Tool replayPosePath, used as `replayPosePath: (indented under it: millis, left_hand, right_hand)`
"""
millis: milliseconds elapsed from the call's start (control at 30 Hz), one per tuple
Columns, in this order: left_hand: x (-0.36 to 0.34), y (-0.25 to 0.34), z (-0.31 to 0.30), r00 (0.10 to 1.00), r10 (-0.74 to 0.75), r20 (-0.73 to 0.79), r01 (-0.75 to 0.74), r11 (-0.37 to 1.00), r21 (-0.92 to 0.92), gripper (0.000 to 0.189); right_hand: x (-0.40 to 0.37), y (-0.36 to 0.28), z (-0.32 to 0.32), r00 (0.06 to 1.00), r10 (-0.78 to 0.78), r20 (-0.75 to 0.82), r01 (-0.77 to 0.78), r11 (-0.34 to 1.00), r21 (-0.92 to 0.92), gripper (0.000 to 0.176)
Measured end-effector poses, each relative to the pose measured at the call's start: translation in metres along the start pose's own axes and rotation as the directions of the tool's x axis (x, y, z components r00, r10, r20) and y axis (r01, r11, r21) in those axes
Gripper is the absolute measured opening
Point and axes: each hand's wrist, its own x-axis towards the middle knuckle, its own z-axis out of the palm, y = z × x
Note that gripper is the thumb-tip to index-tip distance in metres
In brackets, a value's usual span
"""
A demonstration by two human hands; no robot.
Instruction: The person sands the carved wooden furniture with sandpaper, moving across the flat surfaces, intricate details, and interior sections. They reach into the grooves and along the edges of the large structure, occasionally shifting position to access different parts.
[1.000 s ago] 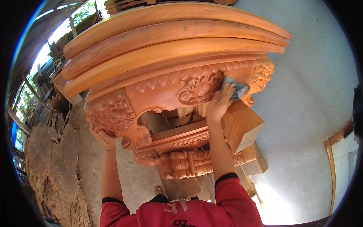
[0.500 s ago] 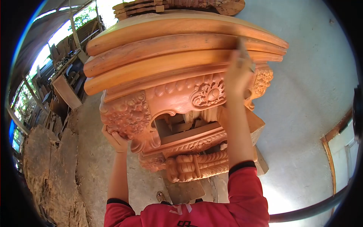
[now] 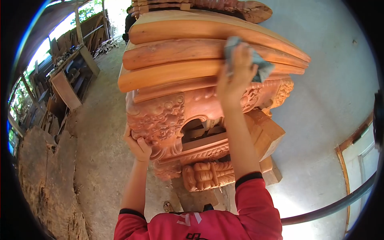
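A large orange-brown carved wooden piece with rounded, layered mouldings fills the middle of the view. My right hand presses a grey-green cloth against the mouldings, right of centre; it is slightly blurred by motion. Low on the left, my left hand grips the underside of the carved corner, thumb showing and some fingers hidden behind the wood. Below are more carved wooden parts, resting on wooden blocks.
Scrap wood and boards lie along the left side. A weathered slab is at the lower left. More carved wood lies behind the piece. A dark hose or pipe curves at the lower right, near a door frame.
My right hand and the cloth have moved left along the mouldings, and more of the cloth shows. The wooden piece and my left hand appear further right in view.
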Motion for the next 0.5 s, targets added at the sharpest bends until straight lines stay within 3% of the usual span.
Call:
replayPosePath:
  millis: [33, 67, 167, 200, 233, 267, 333, 367, 467, 500]
  left_hand:
    - [-0.001, -0.001, 0.000, 1.000, -0.005, 0.001, 0.005, 1.000, 0.008, 0.058]
    - [-0.002, -0.003, 0.000, 1.000, -0.005, 0.008, 0.005, 1.000, -0.017, 0.057]
    - [0.000, -0.010, -0.001, 1.000, 0.017, 0.013, -0.017, 0.999, -0.039, 0.056]
    - [-0.001, -0.011, -0.001, 1.000, 0.027, 0.012, -0.027, 0.999, -0.043, 0.055]
    - [-0.001, -0.011, -0.002, 1.000, 0.022, 0.008, -0.022, 0.999, -0.040, 0.055]
    - [0.001, -0.010, -0.001, 0.999, 0.032, 0.010, -0.032, 0.997, -0.065, 0.054]
    - [0.000, -0.011, -0.001, 0.999, 0.038, 0.003, -0.037, 0.995, -0.089, 0.054]
    - [-0.001, -0.012, -0.002, 0.999, 0.031, 0.008, -0.030, 0.997, -0.071, 0.053]
    - [-0.002, -0.012, 0.000, 1.000, 0.023, 0.003, -0.023, 0.998, -0.064, 0.053]
    - [-0.002, -0.012, 0.000, 1.000, 0.023, -0.002, -0.023, 0.997, -0.074, 0.053]
  right_hand:
    - [-0.005, -0.014, -0.009, 0.967, -0.207, 0.148, 0.191, 0.975, 0.117, 0.041]
    - [-0.008, -0.024, -0.013, 0.873, -0.413, 0.259, 0.349, 0.901, 0.258, 0.042]
    - [-0.011, 0.010, -0.002, 0.890, -0.423, 0.168, 0.399, 0.903, 0.158, 0.043]
    - [-0.004, 0.024, -0.006, 0.974, -0.207, 0.096, 0.200, 0.977, 0.078, 0.043]
    - [0.002, 0.033, -0.009, 1.000, 0.015, 0.006, -0.016, 1.000, 0.013, 0.042]
    - [0.004, 0.037, -0.004, 1.000, 0.010, 0.010, -0.010, 1.000, 0.016, 0.042]
    - [0.003, 0.043, 0.006, 0.913, 0.331, -0.240, -0.371, 0.917, -0.146, 0.044]
    - [0.002, 0.024, 0.011, 0.954, 0.204, -0.221, -0.186, 0.978, 0.097, 0.045]
    - [-0.019, -0.037, 0.015, 0.991, 0.098, -0.094, -0.098, 0.995, 0.007, 0.043]
    - [-0.026, -0.045, 0.014, 0.985, -0.169, -0.036, 0.169, 0.986, -0.001, 0.044]
